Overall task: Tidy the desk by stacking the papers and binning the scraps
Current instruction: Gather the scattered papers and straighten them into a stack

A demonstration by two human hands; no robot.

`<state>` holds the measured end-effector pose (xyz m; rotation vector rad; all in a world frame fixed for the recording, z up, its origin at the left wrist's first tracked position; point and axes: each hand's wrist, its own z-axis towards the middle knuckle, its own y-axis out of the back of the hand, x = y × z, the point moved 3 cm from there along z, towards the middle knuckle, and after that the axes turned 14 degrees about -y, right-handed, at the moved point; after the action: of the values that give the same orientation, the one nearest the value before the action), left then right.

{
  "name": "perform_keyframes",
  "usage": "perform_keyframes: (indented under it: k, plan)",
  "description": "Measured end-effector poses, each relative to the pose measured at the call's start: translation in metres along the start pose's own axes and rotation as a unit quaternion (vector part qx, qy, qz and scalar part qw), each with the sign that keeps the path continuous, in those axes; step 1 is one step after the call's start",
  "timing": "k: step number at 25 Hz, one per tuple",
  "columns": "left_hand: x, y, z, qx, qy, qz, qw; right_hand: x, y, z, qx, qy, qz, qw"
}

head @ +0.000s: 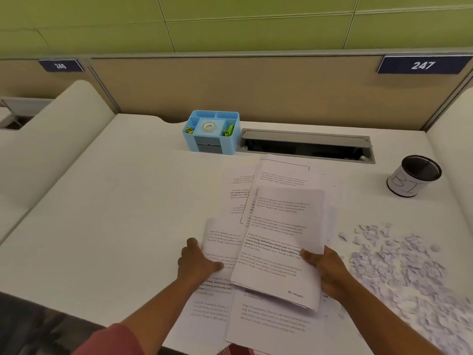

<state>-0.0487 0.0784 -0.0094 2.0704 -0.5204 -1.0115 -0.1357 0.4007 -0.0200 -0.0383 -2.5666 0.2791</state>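
In the head view, we hold the gathered papers (279, 252) between both hands: the left hand (197, 262) grips their left edge, the right hand (330, 270) their right edge, thumbs on top. Their long axis runs away from us toward the blue organizer (212, 131), tilted slightly clockwise, over loose sheets on the bench (115, 213). The scraps (399, 262) lie right of the papers, nearer our right hand, with the bin (413, 175) beyond them.
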Motion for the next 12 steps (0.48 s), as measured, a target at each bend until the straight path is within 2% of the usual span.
perform_keyframes:
  k: [6,12]
  plan:
    - [0.012,-0.002,0.006,0.018,0.006,-0.146,0.989,-0.001,0.003,0.002,0.020,-0.009,-0.002,1.000]
    - [0.023,0.013,0.010,0.043,0.012,-0.226,0.973,-0.004,0.007,0.002,0.036,-0.008,-0.002,0.999]
